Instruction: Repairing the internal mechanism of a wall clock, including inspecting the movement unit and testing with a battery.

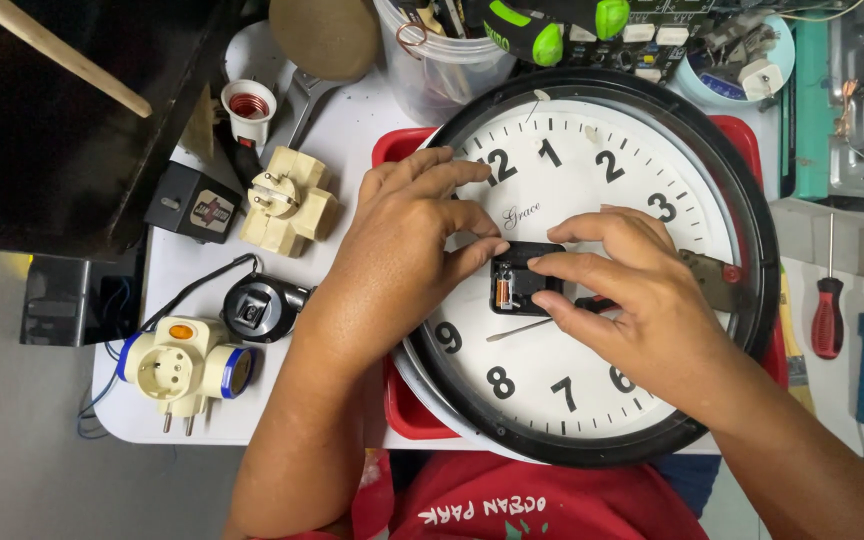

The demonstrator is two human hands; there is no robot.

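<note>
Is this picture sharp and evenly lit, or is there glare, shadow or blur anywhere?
Head view: bright, even light; the clock face is sharp and its numerals crisp, with no strong glare. Both hands, left hand and right hand, are in focus on the small black mechanism, casting only soft shadows. The top left corner is dark; the clock rim bows slightly.
</note>
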